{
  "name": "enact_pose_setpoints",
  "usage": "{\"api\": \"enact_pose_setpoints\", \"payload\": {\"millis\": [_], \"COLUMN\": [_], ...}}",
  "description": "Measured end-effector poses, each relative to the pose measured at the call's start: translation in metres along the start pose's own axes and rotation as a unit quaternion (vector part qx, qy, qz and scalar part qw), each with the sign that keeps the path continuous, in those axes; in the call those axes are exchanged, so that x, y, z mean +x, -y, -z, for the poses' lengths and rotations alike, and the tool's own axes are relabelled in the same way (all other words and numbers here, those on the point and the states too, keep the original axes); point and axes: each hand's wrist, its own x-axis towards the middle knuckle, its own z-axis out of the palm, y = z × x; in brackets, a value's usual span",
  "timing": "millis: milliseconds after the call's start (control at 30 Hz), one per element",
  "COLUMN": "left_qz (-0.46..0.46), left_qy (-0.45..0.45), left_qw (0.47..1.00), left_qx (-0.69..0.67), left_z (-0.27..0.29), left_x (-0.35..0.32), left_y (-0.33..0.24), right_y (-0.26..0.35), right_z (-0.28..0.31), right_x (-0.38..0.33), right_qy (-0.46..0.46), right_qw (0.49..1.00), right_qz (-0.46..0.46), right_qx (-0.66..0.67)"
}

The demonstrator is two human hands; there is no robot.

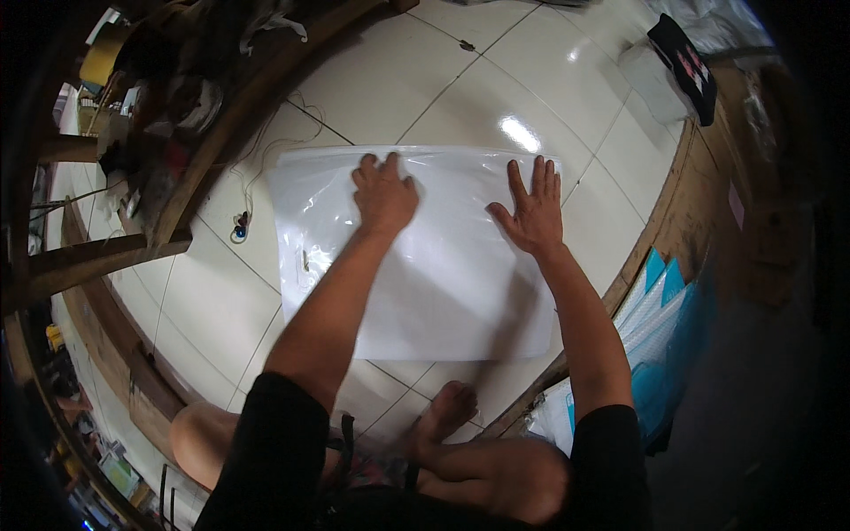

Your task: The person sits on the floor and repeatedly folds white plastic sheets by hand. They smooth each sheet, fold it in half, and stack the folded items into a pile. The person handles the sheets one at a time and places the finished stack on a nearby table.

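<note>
Clear glossy plastic bag [416, 257], large and flat, white sheet or garment inside, lying on the white tile floor [496, 97] dead centre in front of the seated person. Long edge runs 9 to 3 o'clock.

Handling, my read: light, limp, no stiffness of its own. Slick film on glazed tile, so it will likely skate if pushed sideways. Wrinkles show near the 10 o'clock corner, so it creases easily. Not fragile. Best holds look like the corners or the far edge, pinched; a mid-panel grab would just bunch the film.

Left hand [384, 196] is at 12 o'clock on the bag's far edge, palm down, fingers curled slightly, pressing, nothing grasped. Right hand [531, 212] is at 1 to 2 o'clock near the far right corner, fingers spread flat, pressing too, holding nothing.

Outward: small dark blue item with a thin cord [240, 228] on the tile at 9 o'clock, just off the bag. Wooden frame [168, 239] with clutter beyond it at 9 to 11. Stack of blue-and-white packets [660, 310] at 4 o'clock, past a wooden edge. Black-and-white bundle [682, 57] at 1 o'clock, well apart. Person's bare foot [447, 409] at 6 o'clock, just short of the near edge.
</note>
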Motion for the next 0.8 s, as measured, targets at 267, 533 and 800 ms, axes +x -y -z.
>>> {"api": "enact_pose_setpoints", "payload": {"millis": [267, 533, 800], "left_qz": [0.017, -0.11, 0.547], "left_qy": [0.036, -0.098, 0.144], "left_qw": [0.999, 0.98, 0.582], "left_qx": [0.012, -0.134, -0.584], "left_z": [0.043, 0.072, 0.014], "left_x": [0.014, -0.069, -0.294], "left_y": [0.054, 0.077, 0.054], "right_y": [0.001, 0.009, 0.058], "right_z": [0.002, 0.013, 0.029], "right_x": [-0.001, 0.009, 0.126], "right_qy": [0.0, 0.021, 0.24], "right_qw": [1.0, 0.999, 0.948], "right_qz": [-0.004, -0.034, 0.139], "right_qx": [0.003, 0.003, 0.157]}}
